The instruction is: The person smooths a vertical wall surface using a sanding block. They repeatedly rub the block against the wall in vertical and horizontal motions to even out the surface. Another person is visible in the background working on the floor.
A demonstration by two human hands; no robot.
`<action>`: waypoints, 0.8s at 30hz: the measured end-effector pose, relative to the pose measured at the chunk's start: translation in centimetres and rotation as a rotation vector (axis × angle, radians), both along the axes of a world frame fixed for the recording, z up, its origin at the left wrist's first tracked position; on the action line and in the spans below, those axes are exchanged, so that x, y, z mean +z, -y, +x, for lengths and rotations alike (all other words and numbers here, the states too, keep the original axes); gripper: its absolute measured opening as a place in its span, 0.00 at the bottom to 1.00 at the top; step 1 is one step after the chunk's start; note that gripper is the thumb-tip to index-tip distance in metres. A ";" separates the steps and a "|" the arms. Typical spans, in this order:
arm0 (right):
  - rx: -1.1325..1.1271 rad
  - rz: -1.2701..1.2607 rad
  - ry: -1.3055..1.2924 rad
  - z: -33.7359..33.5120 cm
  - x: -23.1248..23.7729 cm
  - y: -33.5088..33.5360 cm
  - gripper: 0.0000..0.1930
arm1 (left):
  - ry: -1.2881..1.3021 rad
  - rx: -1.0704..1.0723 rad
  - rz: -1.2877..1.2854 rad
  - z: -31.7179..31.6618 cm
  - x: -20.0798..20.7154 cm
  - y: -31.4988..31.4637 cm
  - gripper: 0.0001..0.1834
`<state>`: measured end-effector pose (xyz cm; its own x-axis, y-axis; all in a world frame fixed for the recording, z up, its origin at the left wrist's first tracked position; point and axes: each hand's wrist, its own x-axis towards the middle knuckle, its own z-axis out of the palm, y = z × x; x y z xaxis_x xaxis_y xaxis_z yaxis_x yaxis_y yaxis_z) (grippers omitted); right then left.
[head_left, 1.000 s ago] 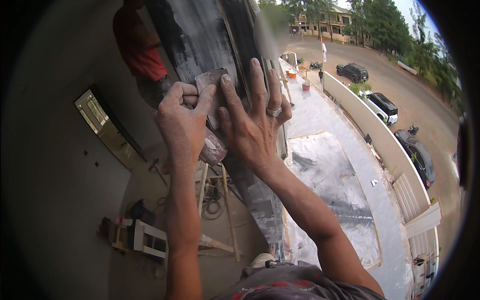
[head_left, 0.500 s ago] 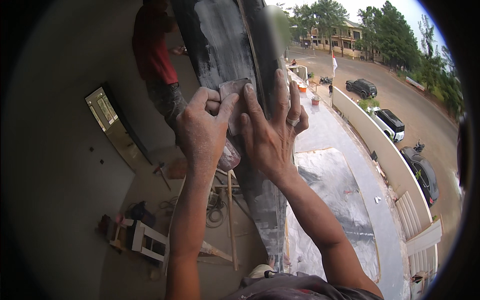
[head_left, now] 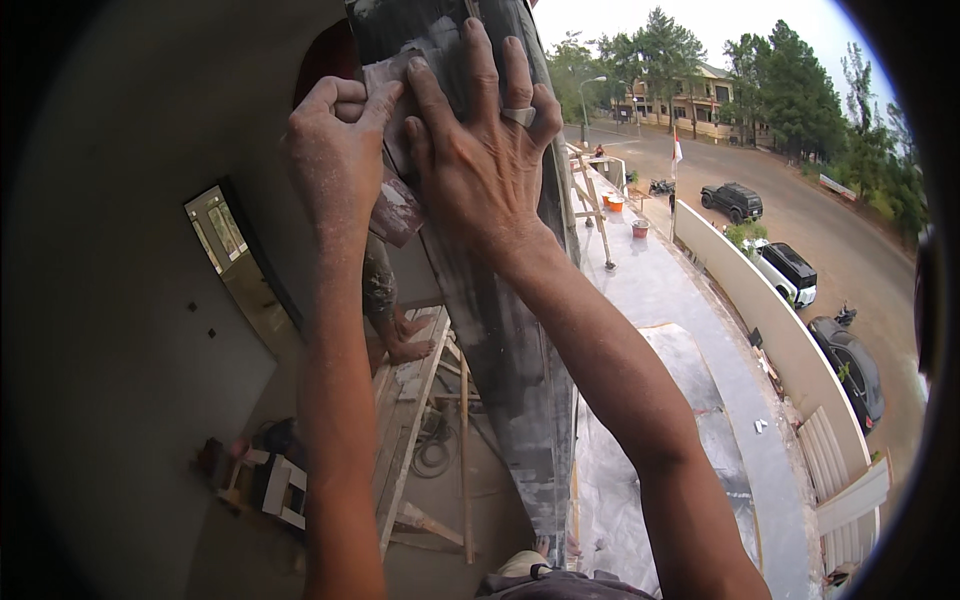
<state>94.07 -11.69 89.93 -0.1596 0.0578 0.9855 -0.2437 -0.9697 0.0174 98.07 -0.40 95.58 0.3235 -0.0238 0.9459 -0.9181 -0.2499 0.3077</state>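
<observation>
A dark, dust-streaked column (head_left: 490, 350) rises in front of me, smeared with pale filler. My left hand (head_left: 340, 150) is closed in a pinch on the edge of a worn, dusty sheet of sandpaper (head_left: 392, 72) lying against the column. The sheet's loose, reddish-brown lower end (head_left: 398, 210) hangs below the fingers. My right hand (head_left: 485, 150), with a ring on one finger, lies flat with fingers spread over the column. Its index fingertip and thumb rest on or beside the sheet. Pale dust coats both hands.
Left of the column, a co-worker's bare feet (head_left: 412, 350) stand on a plank scaffold (head_left: 400, 430). Below are a wooden post (head_left: 466, 460) and coiled hose (head_left: 432, 458). Outside right are a pale sheet (head_left: 690, 400), buckets (head_left: 640, 229), a low wall (head_left: 760, 300) and parked cars (head_left: 732, 201).
Both my hands, with the sandpaper, have moved up and left in the picture. My arms are stretched farther. The co-worker's upper body is now mostly hidden, and more of the plank scaffold shows.
</observation>
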 end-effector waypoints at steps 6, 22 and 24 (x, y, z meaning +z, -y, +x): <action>0.024 0.054 -0.046 -0.7 -2.6 -0.8 0.21 | -0.003 -0.021 0.077 0.5 -2.1 -0.5 0.15; 1.107 0.665 -0.183 -10.6 -21.8 -2.1 0.33 | -1.073 -0.906 -0.588 -6.4 -27.6 0.1 0.19; 1.118 0.700 -0.186 -11.0 -21.3 -2.7 0.29 | -1.142 -0.955 -0.636 -6.9 -28.1 0.2 0.19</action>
